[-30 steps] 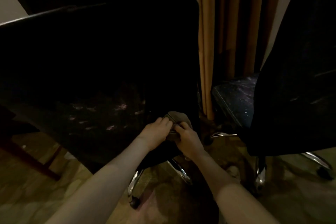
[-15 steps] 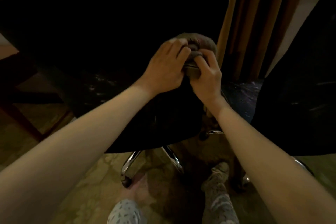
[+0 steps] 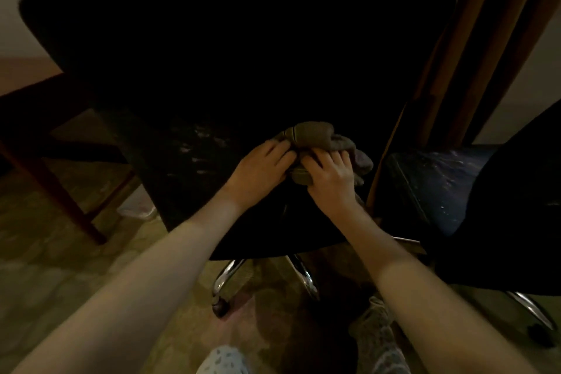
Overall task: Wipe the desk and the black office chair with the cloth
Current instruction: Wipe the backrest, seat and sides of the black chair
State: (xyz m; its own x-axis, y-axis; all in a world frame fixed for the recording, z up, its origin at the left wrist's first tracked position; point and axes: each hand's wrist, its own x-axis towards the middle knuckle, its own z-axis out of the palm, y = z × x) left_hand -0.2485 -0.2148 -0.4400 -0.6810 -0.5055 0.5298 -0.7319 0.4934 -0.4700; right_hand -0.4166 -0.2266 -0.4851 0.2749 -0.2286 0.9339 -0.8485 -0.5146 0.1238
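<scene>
Step in hand: chair wipe, low on seat near backrest. Left hand (image 3: 261, 174) and right hand (image 3: 332, 181) lie side by side, fingers (image 3: 329, 158) curled into bunched cloth (image 3: 312, 135), both gripping it. Cloth bulges just beyond fingertips, pressed on black office chair (image 3: 243, 39). Pale marks (image 3: 197, 146) sit left of left fingers, probably dust; light too dim to be sure. Next move calls for leftward sweep across marks with firm pressure. Tabletop (image 3: 27, 76) well left of fingers, untouched.
</scene>
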